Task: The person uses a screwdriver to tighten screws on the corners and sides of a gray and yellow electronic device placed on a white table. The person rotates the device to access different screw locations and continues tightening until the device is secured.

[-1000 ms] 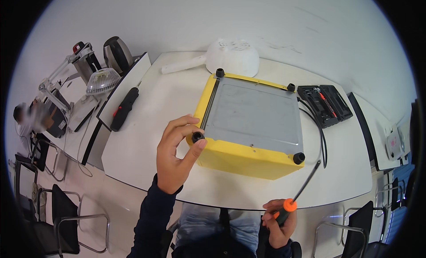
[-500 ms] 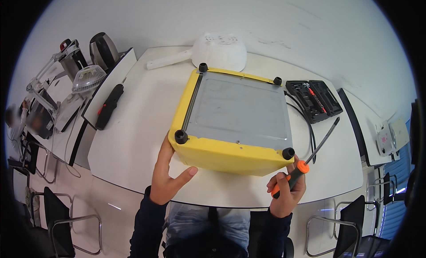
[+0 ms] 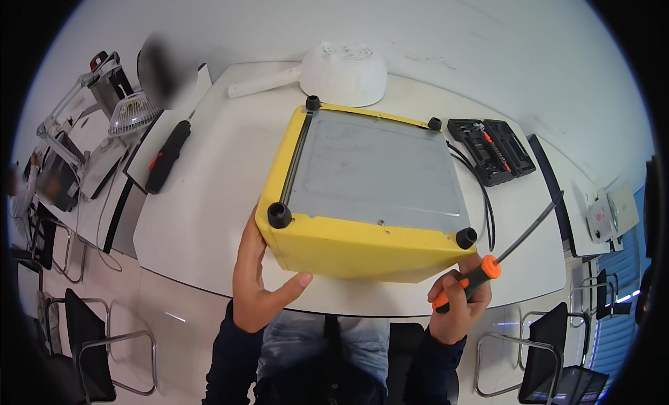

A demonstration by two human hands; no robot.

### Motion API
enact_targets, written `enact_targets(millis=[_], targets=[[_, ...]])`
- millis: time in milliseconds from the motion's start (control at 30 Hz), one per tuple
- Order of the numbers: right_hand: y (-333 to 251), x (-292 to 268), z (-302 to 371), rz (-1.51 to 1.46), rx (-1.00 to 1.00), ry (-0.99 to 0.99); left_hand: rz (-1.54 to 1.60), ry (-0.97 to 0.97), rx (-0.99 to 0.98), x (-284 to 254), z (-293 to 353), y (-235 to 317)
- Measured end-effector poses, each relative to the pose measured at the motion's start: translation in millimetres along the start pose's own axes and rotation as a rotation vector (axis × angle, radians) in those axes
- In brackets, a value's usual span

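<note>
A yellow box-shaped appliance [image 3: 348, 245] lies with its grey metal base plate [image 3: 376, 172] facing up. Black feet stand at its corners. My left hand [image 3: 258, 279] holds its near left side, the fingers along the edge and partly hidden, the thumb spread in front. In my right hand [image 3: 456, 304], fingers wrapped round the orange and black handle, is a screwdriver [image 3: 481, 276]. Its shaft points up and to the right, away from the base plate. Some of that hand's fingers reach the appliance's near right corner.
Behind the appliance sits a white long-handled pan-like piece [image 3: 345, 78]. An open black bit case [image 3: 491, 154] lies at the right, near a black cable [image 3: 484, 196]. A black cordless screwdriver [image 3: 167, 158] rests at the left. Chairs [image 3: 90, 342] stand below the white table [image 3: 188, 245].
The appliance has come slightly nearer, with both hands on it. The screwdriver has shifted right, its tip farther out. The view has moved a little.
</note>
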State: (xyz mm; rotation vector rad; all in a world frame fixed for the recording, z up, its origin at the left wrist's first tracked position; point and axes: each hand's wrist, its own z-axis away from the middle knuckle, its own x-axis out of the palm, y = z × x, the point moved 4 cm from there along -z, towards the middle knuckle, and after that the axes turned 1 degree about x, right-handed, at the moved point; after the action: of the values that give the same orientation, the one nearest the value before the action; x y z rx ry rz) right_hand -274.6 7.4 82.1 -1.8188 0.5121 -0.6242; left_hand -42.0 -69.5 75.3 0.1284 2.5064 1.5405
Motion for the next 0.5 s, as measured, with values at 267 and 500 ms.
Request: enact_targets(millis=[267,500], targets=[[-1,-10,20,-0.021,-0.018,0.098,0.019,0.021,-0.09,-2,25,10],[5,-18,30,-0.012,0.002,0.088,-0.016,0.05,-0.054,2,39,2]])
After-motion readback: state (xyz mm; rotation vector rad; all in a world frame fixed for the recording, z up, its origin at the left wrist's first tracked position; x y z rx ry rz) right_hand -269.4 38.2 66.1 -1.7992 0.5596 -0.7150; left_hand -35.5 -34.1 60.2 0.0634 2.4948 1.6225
